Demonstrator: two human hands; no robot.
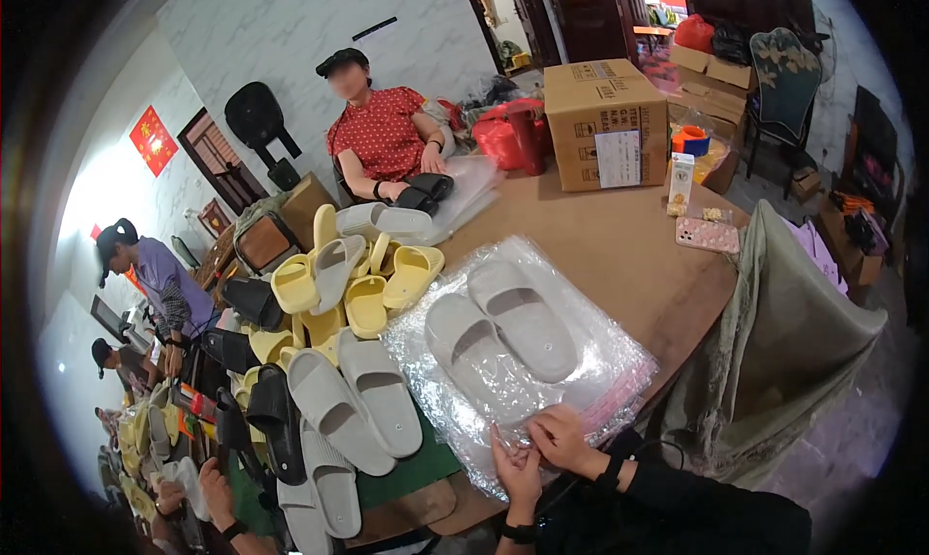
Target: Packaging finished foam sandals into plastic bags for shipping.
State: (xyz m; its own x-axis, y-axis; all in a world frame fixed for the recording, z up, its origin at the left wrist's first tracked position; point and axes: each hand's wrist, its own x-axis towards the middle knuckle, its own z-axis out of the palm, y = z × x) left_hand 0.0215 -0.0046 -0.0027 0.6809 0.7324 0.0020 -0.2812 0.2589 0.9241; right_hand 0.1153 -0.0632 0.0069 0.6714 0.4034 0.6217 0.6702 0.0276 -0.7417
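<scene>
Head cam looking down: both hands, left hand [518,470] and right hand [564,439], pinch the near edge of a clear plastic bag [600,357] holding a pair of grey slides [503,328], near side of the brown table [619,255]. Loose yellow slides [373,279] piled to the left.

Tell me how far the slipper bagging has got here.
Done: a grey slipper pair lies inside the top clear bag. In hand: left hand and right hand pinch the bag's near edge. Left: loose grey slippers and yellow slippers remain unbagged.
</scene>
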